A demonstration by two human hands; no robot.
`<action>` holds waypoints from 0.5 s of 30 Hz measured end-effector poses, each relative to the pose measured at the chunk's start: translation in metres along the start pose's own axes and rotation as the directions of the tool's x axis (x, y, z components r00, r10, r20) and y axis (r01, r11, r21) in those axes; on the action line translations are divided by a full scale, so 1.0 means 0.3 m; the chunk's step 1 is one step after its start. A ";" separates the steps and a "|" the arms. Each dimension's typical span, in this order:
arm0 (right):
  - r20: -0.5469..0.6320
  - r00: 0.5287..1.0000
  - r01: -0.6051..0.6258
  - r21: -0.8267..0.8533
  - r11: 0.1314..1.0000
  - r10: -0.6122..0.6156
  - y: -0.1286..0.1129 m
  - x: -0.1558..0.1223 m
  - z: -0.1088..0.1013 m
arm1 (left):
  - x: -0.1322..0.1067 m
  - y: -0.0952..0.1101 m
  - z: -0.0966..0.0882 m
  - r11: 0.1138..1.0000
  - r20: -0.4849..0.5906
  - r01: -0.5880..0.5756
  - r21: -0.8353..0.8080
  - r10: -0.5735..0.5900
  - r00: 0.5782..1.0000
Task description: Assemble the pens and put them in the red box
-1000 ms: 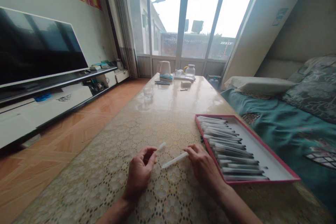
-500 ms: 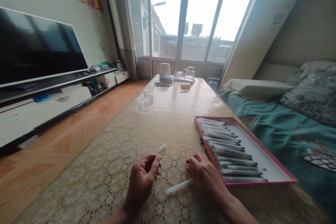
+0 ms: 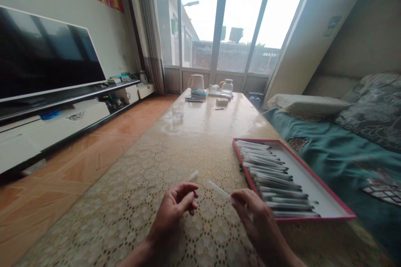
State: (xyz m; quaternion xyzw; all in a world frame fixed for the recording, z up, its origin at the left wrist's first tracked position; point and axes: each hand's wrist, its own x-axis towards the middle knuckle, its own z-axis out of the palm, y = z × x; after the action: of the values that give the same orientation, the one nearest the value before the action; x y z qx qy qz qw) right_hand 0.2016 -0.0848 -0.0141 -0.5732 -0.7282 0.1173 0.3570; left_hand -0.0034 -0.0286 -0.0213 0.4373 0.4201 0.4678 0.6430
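Note:
My right hand (image 3: 255,212) pinches the near end of a thin white pen-like stick (image 3: 218,190), which points up and left just above the lace-patterned table (image 3: 156,200). My left hand (image 3: 173,212) hovers beside it, its fingers curled and thumb and forefinger pressed together; whether anything is between them is hidden. A short white piece (image 3: 194,175) lies on the table just beyond my left fingers. To the right of my right hand stands a flat red-rimmed tray (image 3: 332,216) with several similar sticks (image 3: 272,175) laid in a row.
A drinking glass (image 3: 177,111) stands mid-table. A kettle (image 3: 196,81), a glass jug (image 3: 227,86) and a small box (image 3: 222,101) are at the far end. A bed (image 3: 341,154) runs along the right. A television (image 3: 46,58) on a low unit stands at left.
My right hand lifted the white stick from low beside its wrist and now holds it pointing up-left between both hands. My left hand shifted slightly right. The short white piece stayed on the table.

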 end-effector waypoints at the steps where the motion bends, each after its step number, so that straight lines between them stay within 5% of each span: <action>1: 0.003 1.000 0.001 0.019 1.000 -0.001 -0.031 0.017 0.003 | -0.005 -0.003 0.009 0.998 0.103 0.052 -0.038 -0.047 0.994; 3: 0.027 0.999 0.038 0.039 0.999 -0.039 -0.082 0.041 0.012 | -0.011 -0.013 0.024 0.983 0.265 0.144 -0.116 -0.109 0.958; 5: 0.039 0.997 0.069 0.001 0.998 -0.069 -0.096 0.046 0.021 | -0.009 -0.025 0.029 0.964 0.311 0.195 -0.178 -0.133 0.941; 8: -0.086 0.993 0.058 -0.279 0.959 -0.085 -0.025 0.018 0.013 | 0.005 -0.035 0.014 0.942 0.224 0.203 -0.267 -0.144 0.964; 10: -0.201 0.977 -0.049 -0.560 0.827 -0.078 0.060 -0.013 -0.008 | 0.014 -0.033 0.000 0.929 0.149 0.187 -0.321 -0.146 0.978; 12: -0.186 0.981 -0.094 -0.698 0.710 -0.053 0.141 -0.042 -0.032 | 0.017 -0.027 -0.008 0.922 0.110 0.179 -0.344 -0.150 0.983; 15: -0.138 0.987 -0.048 -0.741 0.670 -0.082 0.213 -0.065 -0.055 | 0.015 -0.022 -0.009 0.925 0.106 0.175 -0.338 -0.148 0.983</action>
State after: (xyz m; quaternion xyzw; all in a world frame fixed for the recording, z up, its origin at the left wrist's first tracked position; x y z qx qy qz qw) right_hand 0.2623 -0.0865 -0.0468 -0.6692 -0.6875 -0.2379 0.1515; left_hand -0.0035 -0.0251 -0.0287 0.2994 0.3401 0.4621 0.7623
